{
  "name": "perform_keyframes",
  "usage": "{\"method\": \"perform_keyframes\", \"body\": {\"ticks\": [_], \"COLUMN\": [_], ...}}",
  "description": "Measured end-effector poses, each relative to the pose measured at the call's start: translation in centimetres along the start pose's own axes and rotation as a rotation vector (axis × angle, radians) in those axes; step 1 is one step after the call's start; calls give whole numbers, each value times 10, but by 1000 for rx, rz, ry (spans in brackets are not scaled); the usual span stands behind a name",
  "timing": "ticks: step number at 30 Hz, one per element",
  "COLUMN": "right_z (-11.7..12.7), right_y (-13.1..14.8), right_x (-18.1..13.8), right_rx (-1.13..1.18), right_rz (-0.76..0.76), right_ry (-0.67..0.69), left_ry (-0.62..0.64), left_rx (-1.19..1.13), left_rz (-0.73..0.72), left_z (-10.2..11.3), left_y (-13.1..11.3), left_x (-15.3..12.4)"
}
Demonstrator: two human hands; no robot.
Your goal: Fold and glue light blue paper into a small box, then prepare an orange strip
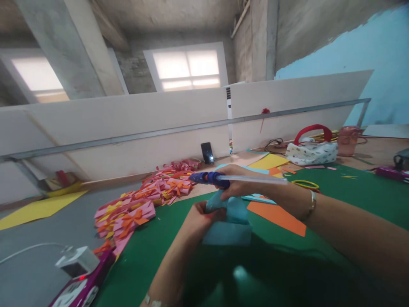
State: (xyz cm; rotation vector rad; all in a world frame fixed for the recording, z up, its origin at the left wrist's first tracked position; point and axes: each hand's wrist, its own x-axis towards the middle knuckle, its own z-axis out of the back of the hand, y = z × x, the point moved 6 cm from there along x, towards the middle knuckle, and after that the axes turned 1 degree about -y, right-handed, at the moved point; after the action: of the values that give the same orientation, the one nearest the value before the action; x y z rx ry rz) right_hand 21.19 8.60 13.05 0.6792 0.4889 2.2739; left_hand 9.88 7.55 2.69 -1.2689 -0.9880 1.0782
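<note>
My right hand (243, 184) is closed around a blue glue gun (207, 178), which points left, with a long clear glue stick (258, 180) jutting from its back end. Just below it, my left hand (201, 219) pinches a folded piece of light blue paper (227, 234) over the green mat (153, 260). The gun's handle is mostly hidden by my fingers. An orange sheet (277, 217) lies under my right forearm, close to more light blue strips (258, 198).
Pink, orange and yellow paper pieces (137, 213) are heaped on the left. A purple power strip (96, 277) with a white charger (77, 261) sits at front left. Behind stand a phone (207, 153), a white patterned bag (311, 153) and a pink cup (348, 141).
</note>
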Motion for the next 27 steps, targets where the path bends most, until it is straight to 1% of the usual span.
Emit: {"method": "perform_keyframes", "body": {"ticks": [3,5,6,7,9,11,15,19,23,27], "right_z": [14,25,30,32,26,10,-27,-49,-60,-64], "right_y": [-13,-18,-21,-22,-20,-15,0,8,10,11], "right_x": [-6,-16,-24,-33,-51,-65,-83,-91,-91,-82], "right_rx": [14,6,5,9,32,59,36,132,163,176], "right_rz": [-94,-173,-226,-280,-347,-370,-367,-427,-473,-392], "right_ry": [-120,-241,-327,-400,-472,-459,-334,-303,-321,-346], "left_ry": [-48,-107,-142,-176,-232,-274,-387,-481,-476,-434], "left_rx": [-21,-38,-48,-57,-66,-50,80,212,268,302], "left_rz": [11,5,-2,-13,-45,-90,-205,-291,-311,-349], "left_z": [2,6,9,12,15,17,20,23,20,15], "left_y": [7,8,8,7,4,-1,-13,-23,-25,-26], "left_x": [3,6,7,7,7,5,-1,-8,-11,-11]}}
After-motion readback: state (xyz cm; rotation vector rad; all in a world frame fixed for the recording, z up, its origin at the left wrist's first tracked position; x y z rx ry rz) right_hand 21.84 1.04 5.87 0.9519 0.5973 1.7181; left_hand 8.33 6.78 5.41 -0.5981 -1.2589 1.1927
